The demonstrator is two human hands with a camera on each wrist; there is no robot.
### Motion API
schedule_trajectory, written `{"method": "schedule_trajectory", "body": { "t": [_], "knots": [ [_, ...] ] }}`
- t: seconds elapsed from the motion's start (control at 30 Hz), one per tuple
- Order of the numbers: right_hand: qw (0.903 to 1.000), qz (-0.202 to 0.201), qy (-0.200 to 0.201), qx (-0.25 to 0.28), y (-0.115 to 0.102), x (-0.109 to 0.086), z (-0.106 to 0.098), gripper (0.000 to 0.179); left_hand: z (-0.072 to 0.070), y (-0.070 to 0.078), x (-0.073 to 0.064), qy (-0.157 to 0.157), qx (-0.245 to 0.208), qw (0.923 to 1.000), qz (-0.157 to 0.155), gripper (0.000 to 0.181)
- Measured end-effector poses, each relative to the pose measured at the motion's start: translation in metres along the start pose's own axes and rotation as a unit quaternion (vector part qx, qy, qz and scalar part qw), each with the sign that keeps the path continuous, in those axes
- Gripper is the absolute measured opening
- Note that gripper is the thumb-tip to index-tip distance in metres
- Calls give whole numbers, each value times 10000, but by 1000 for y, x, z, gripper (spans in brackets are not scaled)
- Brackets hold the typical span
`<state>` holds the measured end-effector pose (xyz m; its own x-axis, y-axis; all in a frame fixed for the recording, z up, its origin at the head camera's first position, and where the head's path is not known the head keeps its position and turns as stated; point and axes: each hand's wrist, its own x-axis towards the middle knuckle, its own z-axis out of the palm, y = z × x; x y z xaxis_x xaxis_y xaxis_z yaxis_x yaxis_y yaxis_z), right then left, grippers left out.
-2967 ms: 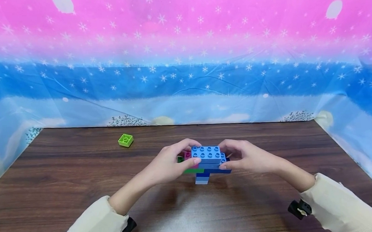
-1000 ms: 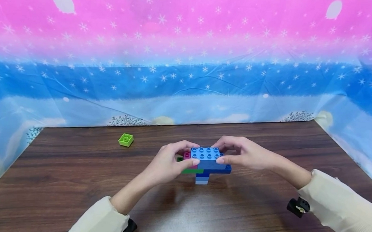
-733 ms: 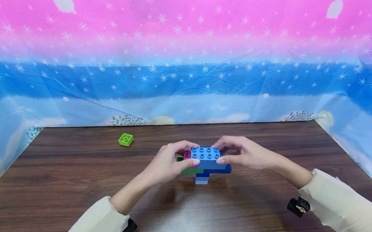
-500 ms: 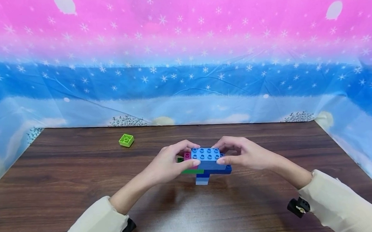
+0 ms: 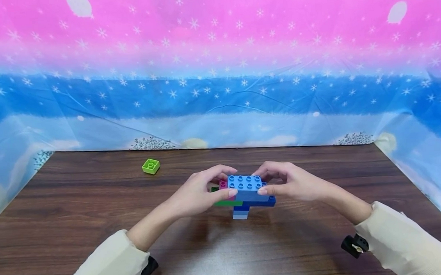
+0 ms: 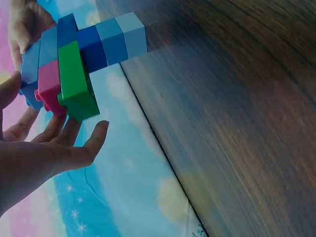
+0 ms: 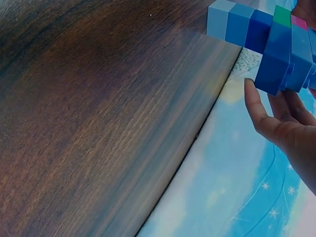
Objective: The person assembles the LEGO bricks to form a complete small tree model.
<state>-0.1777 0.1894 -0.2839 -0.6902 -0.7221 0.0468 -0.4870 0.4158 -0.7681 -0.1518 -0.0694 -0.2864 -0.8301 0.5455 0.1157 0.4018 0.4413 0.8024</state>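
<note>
A structure of toy building bricks stands on the table on a narrow column [image 5: 240, 213] of blue shades. Across it lie a green brick [image 6: 74, 74] and a dark blue brick [image 7: 274, 61], with a pink brick [image 5: 223, 184] and a blue one above. A light blue brick [image 5: 244, 182], studs up, tops everything. My left hand [image 5: 200, 191] holds the left end, thumb on the front face, fingers behind near the pink brick. At the right end, my right hand [image 5: 296, 183] grips the top brick between thumb and fingers. In the head view, the fingers behind are partly hidden.
A lime green brick [image 5: 150, 166] lies on the brown wooden table [image 5: 98, 208], hollow underside up, to the back left. A snowflake-patterned cloth [image 5: 218, 92] hangs behind the table's far edge. Black wrist mounts [image 5: 354, 245] sit beneath the sleeves.
Compared with 3 seconds ago, my right hand has shifted slightly left and its thumb is higher, at the top brick. In the last second, both hands hold almost still.
</note>
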Motion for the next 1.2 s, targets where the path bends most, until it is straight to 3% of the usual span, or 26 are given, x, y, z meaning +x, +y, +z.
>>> {"method": "schedule_trajectory", "body": {
  "t": [0.13, 0.3, 0.57, 0.77, 0.93, 1.2],
  "knots": [
    [10000, 20, -27, 34, 0, 0, 0, 27, -12, -4, 0, 196, 105, 9997, -55, 45],
    [10000, 26, -32, 54, -1, -1, 0, 28, -36, -15, -2, 533, 381, 9975, -272, 51],
    [10000, 47, -44, 38, 0, -1, -1, 28, -76, -48, -8, 849, 490, 9940, -492, 54],
    [10000, 13, -57, 20, 0, -1, -1, 28, -98, -74, -15, 838, 671, 9913, -760, 55],
    [10000, -13, -59, -9, -1, 0, -1, 28, -107, -91, -18, 801, 888, 9875, -1028, 57],
    [10000, 13, -75, 5, -1, 1, -1, 29, -110, -112, -21, 814, 1282, 9797, -1313, 56]
  ]
}}
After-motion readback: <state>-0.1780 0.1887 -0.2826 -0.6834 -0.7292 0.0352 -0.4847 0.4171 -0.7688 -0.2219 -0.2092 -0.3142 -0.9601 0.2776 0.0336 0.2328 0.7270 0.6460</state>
